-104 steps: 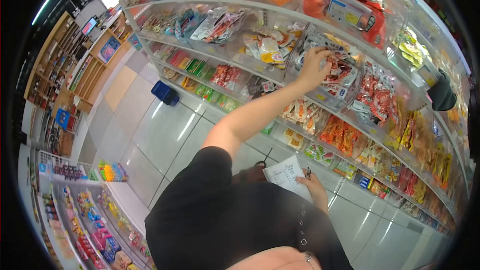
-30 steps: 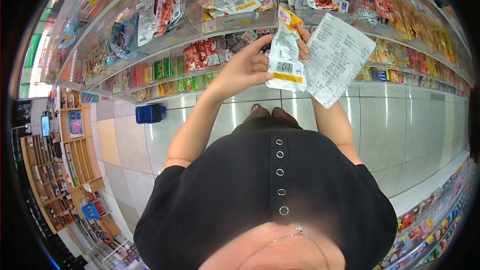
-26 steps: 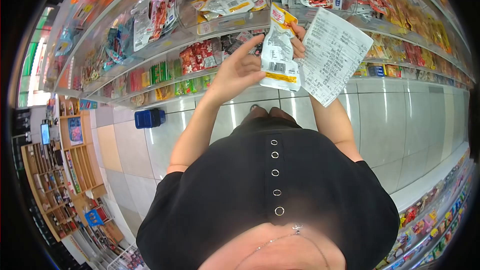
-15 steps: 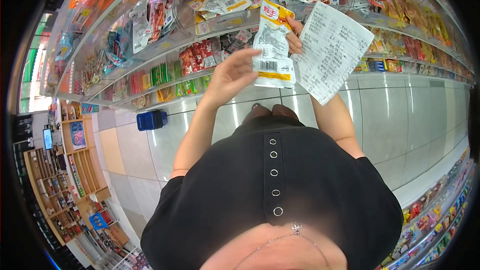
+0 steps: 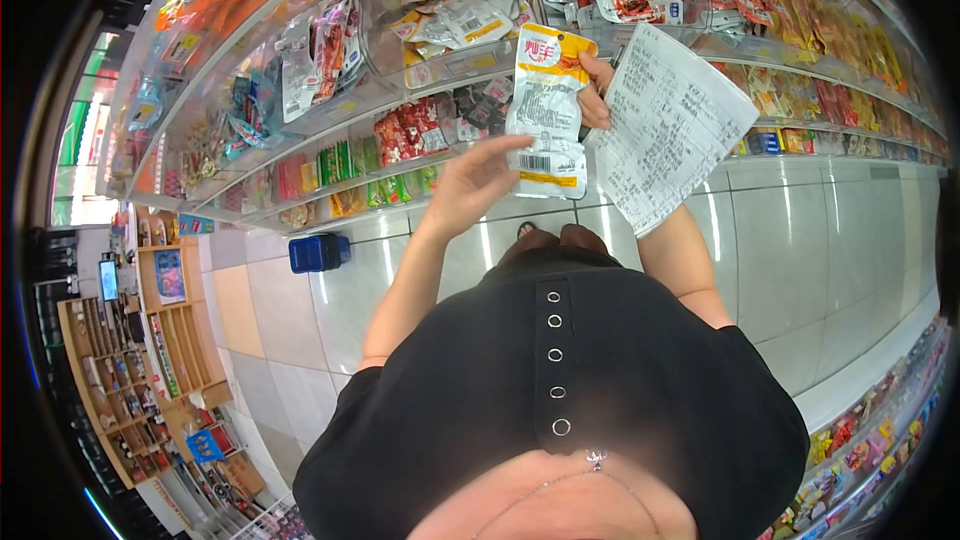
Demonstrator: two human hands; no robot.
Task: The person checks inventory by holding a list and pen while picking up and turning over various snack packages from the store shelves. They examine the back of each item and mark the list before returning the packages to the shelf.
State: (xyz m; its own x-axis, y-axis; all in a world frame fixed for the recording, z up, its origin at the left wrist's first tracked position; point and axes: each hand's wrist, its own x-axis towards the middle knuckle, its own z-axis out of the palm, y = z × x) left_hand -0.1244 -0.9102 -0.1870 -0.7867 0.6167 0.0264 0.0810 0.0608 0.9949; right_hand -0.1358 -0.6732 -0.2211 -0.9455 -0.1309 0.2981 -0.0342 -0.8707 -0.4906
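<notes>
The step in hand appears to be a check of the pack (image 5: pixel 548 110), held upright with its printed, barcoded face towards the wearer. It lies between the hands, just right of the left hand (image 5: pixel 468 188) and along the left side of the right hand (image 5: pixel 596 95).

The left hand stands part-way spread, thumb and forefinger apart at the pack's lower left edge; firm contact cannot be confirmed. The right hand holds the paper (image 5: pixel 678 130), written over, on its right; its fingers also appear to grip the pack's upper right edge. Beyond the hands, similar pouches (image 5: pixel 470 20) lie in a shelf compartment.

In my judgement, turning the pack calls for a left-hand pinch while the right keeps the paper steady.
</notes>
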